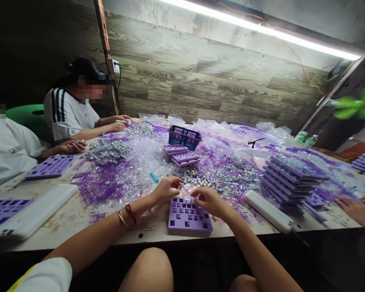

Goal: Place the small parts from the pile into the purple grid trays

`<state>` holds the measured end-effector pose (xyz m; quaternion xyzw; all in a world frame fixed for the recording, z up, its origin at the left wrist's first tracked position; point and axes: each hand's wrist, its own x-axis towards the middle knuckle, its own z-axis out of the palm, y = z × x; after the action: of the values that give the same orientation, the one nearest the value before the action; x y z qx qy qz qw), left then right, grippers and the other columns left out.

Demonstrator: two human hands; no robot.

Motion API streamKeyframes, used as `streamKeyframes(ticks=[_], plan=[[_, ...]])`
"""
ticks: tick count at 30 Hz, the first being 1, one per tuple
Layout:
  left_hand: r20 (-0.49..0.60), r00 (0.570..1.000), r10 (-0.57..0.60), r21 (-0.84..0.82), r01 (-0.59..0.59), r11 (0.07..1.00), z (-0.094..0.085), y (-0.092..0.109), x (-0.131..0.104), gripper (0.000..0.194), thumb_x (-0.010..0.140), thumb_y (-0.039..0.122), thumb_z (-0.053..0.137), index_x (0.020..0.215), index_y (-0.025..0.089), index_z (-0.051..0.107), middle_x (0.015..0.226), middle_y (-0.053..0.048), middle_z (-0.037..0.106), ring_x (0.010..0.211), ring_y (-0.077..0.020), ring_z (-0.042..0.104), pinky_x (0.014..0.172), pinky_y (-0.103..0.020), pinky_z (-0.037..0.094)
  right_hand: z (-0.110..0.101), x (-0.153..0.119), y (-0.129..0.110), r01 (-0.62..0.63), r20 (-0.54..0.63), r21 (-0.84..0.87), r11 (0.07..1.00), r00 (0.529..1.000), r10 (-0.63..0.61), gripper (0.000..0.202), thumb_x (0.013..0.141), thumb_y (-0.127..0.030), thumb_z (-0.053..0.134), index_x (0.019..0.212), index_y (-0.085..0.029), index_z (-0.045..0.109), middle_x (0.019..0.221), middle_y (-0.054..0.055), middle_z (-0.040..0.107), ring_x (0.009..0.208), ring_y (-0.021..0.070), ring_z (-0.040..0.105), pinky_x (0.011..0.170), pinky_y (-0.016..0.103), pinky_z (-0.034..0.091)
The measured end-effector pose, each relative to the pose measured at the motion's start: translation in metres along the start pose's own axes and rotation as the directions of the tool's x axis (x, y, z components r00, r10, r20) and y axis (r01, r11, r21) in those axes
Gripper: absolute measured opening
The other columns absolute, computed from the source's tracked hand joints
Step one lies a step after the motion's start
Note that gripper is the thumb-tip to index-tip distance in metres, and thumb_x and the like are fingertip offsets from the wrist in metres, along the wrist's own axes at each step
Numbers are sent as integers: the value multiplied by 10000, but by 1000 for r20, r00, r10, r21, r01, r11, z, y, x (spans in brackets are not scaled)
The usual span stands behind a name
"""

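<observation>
Near the front edge of the table lies a purple tray (190, 224) with rows of square holes. Just beyond its far left corner is my left hand (167, 189), fingers curled toward the thumb. My right hand (209, 199) hangs over the tray's far right corner, its fingers bent in a pinch. What either hand holds is too small to make out. Clear plastic pieces show between the hands, and a heap of small white and blue parts (197, 175) lies right behind them.
Two stacked purple trays (185, 157) lean by a blue basket (184, 137). A taller tray stack (288, 182) and a white power strip (269, 211) stand right; a long white box (38, 211) lies left. Two people sit at left; another person's hand (354, 209) rests at right.
</observation>
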<state>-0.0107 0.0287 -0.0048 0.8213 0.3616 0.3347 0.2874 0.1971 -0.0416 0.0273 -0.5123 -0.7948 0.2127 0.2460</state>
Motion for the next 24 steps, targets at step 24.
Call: streamKeyframes(ticks=[24], plan=[[228, 970, -85, -103, 111, 988, 3, 13, -10, 150, 665, 87, 612, 768, 120, 715, 654, -1, 672, 590, -113, 589, 538, -173, 413, -5, 4, 7, 18, 88, 11, 1000, 996, -19, 190, 750, -118, 580, 858, -165, 729, 774, 30, 714, 645, 134, 601, 601, 217, 439]])
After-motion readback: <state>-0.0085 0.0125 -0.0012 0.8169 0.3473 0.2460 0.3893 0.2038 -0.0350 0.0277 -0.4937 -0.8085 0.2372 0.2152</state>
